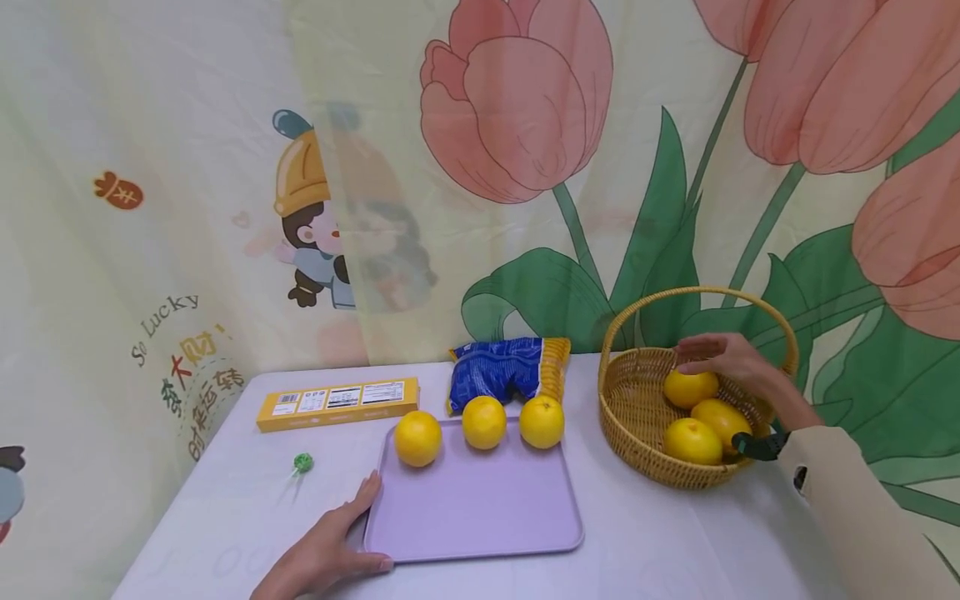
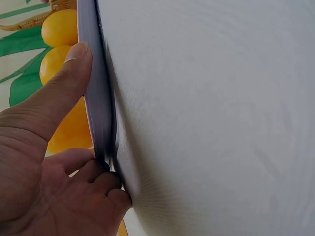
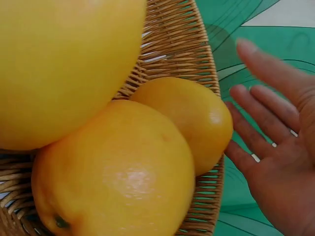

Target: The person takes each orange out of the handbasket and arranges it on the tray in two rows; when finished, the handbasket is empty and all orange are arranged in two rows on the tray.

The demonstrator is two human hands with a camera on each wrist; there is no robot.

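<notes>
A lilac tray (image 1: 472,508) lies on the table, and my left hand (image 1: 330,537) grips its near left corner. In the left wrist view the thumb (image 2: 66,81) lies on the tray's rim while the other fingers bend at its side. Three oranges (image 1: 483,422) stand in a row along the tray's far edge. To the right is a wicker basket (image 1: 637,433) with a tall handle, holding three more oranges (image 1: 692,442). My right hand (image 1: 723,358) is over the basket, fingers extended beside its farthest orange (image 3: 187,118), with nothing in its grasp.
Behind the tray lies a blue and yellow packet (image 1: 495,369). A flat yellow box (image 1: 337,403) is at the back left, with a green lollipop (image 1: 302,463) in front of it. A curtain printed with tulips hangs right behind the table.
</notes>
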